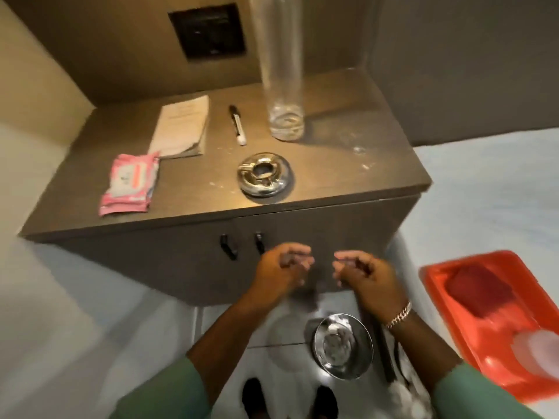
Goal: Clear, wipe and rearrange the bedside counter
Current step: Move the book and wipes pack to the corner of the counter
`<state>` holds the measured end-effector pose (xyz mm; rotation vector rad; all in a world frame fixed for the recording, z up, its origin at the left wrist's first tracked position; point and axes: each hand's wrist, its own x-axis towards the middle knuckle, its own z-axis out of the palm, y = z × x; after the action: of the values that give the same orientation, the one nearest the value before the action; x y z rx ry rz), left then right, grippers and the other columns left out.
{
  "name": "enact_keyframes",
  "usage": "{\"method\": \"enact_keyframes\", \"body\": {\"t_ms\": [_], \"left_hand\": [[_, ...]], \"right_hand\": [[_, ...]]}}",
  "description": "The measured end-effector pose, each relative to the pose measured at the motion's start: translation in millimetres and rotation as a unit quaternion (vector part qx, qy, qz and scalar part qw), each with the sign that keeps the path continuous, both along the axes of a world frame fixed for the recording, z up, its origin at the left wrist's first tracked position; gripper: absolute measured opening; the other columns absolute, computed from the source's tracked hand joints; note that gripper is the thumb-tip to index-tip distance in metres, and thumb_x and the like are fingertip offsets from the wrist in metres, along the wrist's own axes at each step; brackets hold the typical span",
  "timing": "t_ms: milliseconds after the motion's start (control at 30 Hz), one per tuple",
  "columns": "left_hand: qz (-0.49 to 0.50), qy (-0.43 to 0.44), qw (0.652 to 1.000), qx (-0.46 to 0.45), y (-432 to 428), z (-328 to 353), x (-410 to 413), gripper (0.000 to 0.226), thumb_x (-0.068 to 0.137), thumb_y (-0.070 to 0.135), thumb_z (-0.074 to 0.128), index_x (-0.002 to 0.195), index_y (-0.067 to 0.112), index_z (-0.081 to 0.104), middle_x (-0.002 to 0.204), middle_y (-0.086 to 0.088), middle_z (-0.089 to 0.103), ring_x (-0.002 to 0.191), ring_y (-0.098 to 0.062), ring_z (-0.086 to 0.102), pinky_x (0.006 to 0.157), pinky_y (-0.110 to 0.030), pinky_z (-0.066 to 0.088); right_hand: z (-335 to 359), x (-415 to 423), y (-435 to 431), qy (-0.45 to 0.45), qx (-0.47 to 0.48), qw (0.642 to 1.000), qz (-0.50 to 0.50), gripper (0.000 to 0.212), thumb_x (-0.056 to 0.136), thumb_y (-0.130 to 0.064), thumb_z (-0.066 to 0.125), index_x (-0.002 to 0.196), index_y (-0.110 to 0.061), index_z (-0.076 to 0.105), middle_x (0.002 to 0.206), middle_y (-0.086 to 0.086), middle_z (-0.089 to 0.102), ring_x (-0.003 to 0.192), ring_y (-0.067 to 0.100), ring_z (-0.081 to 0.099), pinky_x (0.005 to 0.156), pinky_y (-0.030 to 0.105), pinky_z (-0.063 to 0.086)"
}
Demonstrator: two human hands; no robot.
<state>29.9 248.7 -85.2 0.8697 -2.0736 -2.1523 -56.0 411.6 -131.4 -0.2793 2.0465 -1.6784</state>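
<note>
The dark brown bedside counter [348, 164] carries a pink wipes packet [130, 184] at the left, a notepad [183, 128] behind it, a black and white pen [237, 125], a tall clear glass bottle [284, 86] and a shiny metal ashtray [265, 178] near the front. White crumbs dot the top on the right. My left hand [282, 269] and my right hand [363, 272] hover side by side in front of the cabinet doors, below the counter top. Both have loosely curled fingers and hold nothing.
A red tray [447, 276] with a dark red cloth [481, 290] lies on the bed at the right. A round metal bin lid [343, 346] sits on the floor by my feet. Two black door handles [228, 246] are on the cabinet front. A black wall panel [207, 31] is behind.
</note>
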Motion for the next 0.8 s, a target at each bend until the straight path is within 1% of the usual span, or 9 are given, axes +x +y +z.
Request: {"method": "enact_keyframes", "body": {"t_ms": [133, 267, 400, 500, 533, 600, 667, 733, 800], "left_hand": [[0.149, 0.100, 0.983, -0.042, -85, 58, 8, 0.015, 0.087, -0.001, 0.057, 0.099, 0.006, 0.062, 0.101, -0.019, 0.067, 0.093, -0.025, 0.064, 0.078, -0.037, 0.052], [0.259, 0.147, 0.948, -0.113, -186, 96, 1, 0.015, 0.086, 0.002, 0.056, 0.092, 0.012, 0.065, 0.095, -0.012, 0.070, 0.090, -0.021, 0.069, 0.076, -0.032, 0.057], [0.321, 0.148, 0.907, -0.228, -279, 100, -39, 0.011, 0.083, 0.007, 0.058, 0.087, 0.013, 0.066, 0.095, -0.005, 0.070, 0.088, -0.022, 0.068, 0.065, -0.027, 0.056], [0.280, 0.057, 0.899, -0.332, -339, 91, -76, 0.006, 0.082, 0.010, 0.059, 0.085, 0.012, 0.064, 0.091, -0.009, 0.069, 0.083, -0.027, 0.063, 0.064, -0.024, 0.047], [0.251, 0.026, 0.907, -0.336, -353, 86, -86, 0.006, 0.083, 0.016, 0.062, 0.084, 0.010, 0.063, 0.094, -0.013, 0.070, 0.086, -0.029, 0.064, 0.068, -0.027, 0.050], [0.202, -0.033, 0.924, -0.322, -378, 75, -106, 0.023, 0.085, 0.030, 0.063, 0.090, 0.008, 0.062, 0.103, -0.017, 0.070, 0.094, -0.033, 0.065, 0.076, -0.035, 0.053], [0.207, -0.100, 0.926, -0.300, -396, 69, -116, 0.035, 0.082, 0.034, 0.064, 0.104, 0.007, 0.060, 0.109, -0.016, 0.068, 0.096, -0.034, 0.066, 0.073, -0.031, 0.050], [0.218, -0.124, 0.937, -0.244, -413, 65, -122, 0.028, 0.077, 0.031, 0.062, 0.096, 0.010, 0.062, 0.095, -0.012, 0.073, 0.083, -0.030, 0.070, 0.074, -0.036, 0.057], [0.227, -0.106, 0.952, -0.178, -422, 65, -125, 0.016, 0.072, 0.024, 0.062, 0.081, 0.011, 0.064, 0.080, -0.008, 0.073, 0.072, -0.026, 0.070, 0.077, -0.041, 0.060]], "right_hand": [[81, -9, -89, 0.041, -0.102, 0.991, 0.072, 0.018, 0.085, 0.007, 0.062, 0.097, -0.004, 0.068, 0.076, 0.017, 0.068, 0.062, 0.013, 0.067, 0.060, 0.024, 0.058], [124, -19, -195, 0.096, -0.105, 0.984, 0.109, 0.016, 0.083, 0.004, 0.066, 0.094, -0.006, 0.070, 0.080, 0.015, 0.069, 0.068, 0.021, 0.068, 0.063, 0.029, 0.060], [128, -51, -307, 0.155, -0.014, 0.986, 0.053, 0.016, 0.078, 0.003, 0.069, 0.093, -0.004, 0.073, 0.086, 0.012, 0.072, 0.077, 0.022, 0.067, 0.080, 0.041, 0.060], [121, -79, -374, 0.189, 0.129, 0.973, 0.024, 0.015, 0.077, -0.010, 0.072, 0.092, -0.009, 0.073, 0.099, 0.011, 0.074, 0.092, 0.024, 0.068, 0.083, 0.034, 0.057], [116, -85, -389, 0.199, 0.178, 0.964, 0.022, 0.016, 0.077, -0.014, 0.072, 0.092, -0.008, 0.072, 0.100, 0.010, 0.073, 0.091, 0.026, 0.067, 0.077, 0.030, 0.054], [107, -92, -413, 0.202, 0.254, 0.946, 0.029, 0.025, 0.075, -0.020, 0.074, 0.096, -0.007, 0.070, 0.100, 0.012, 0.071, 0.081, 0.029, 0.063, 0.067, 0.028, 0.050], [103, -94, -427, 0.206, 0.309, 0.928, 0.032, 0.031, 0.073, -0.021, 0.077, 0.100, -0.008, 0.069, 0.100, 0.013, 0.070, 0.082, 0.030, 0.065, 0.068, 0.032, 0.056], [101, -100, -437, 0.201, 0.329, 0.923, 0.010, 0.029, 0.073, -0.018, 0.077, 0.098, -0.009, 0.068, 0.101, 0.012, 0.068, 0.088, 0.030, 0.066, 0.067, 0.032, 0.055], [102, -108, -443, 0.177, 0.327, 0.928, -0.011, 0.025, 0.074, -0.017, 0.078, 0.095, -0.009, 0.066, 0.102, 0.012, 0.069, 0.090, 0.030, 0.065, 0.064, 0.030, 0.049]]}}
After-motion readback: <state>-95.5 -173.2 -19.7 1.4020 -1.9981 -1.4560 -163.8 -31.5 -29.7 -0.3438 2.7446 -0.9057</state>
